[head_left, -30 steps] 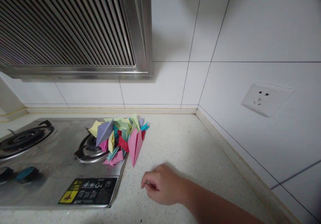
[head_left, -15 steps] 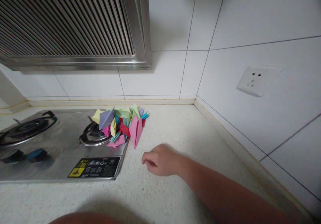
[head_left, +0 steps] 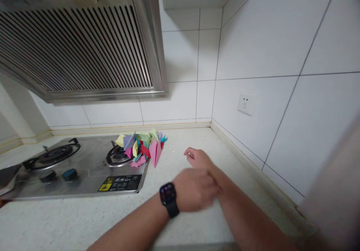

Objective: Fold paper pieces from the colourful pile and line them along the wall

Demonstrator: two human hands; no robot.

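My right hand (head_left: 198,159) is over the counter to the right of the paper pile, its fingers loosely curled with nothing showing in them. Across my right forearm reaches my left hand (head_left: 197,190), smeared by motion, its fingers at or against the forearm just behind the wrist; contact is hard to judge. A black smartwatch (head_left: 168,198) is strapped round my left wrist. The heap of coloured folded-paper pieces (head_left: 144,149) lies apart from both hands, partly on the right burner and partly on the counter. A pink folded paper (head_left: 155,152) sticks out at its right side.
A steel gas stove (head_left: 90,168) with two knobs is set into the speckled counter (head_left: 84,221). The range hood (head_left: 112,93) hangs above it. A dark-topped object (head_left: 8,178) sits at the left edge. A socket (head_left: 247,104) is on the right tiled wall.
My left hand has come into view and crossed to my right forearm. The view has tilted up and back, and my right hand now appears farther right.
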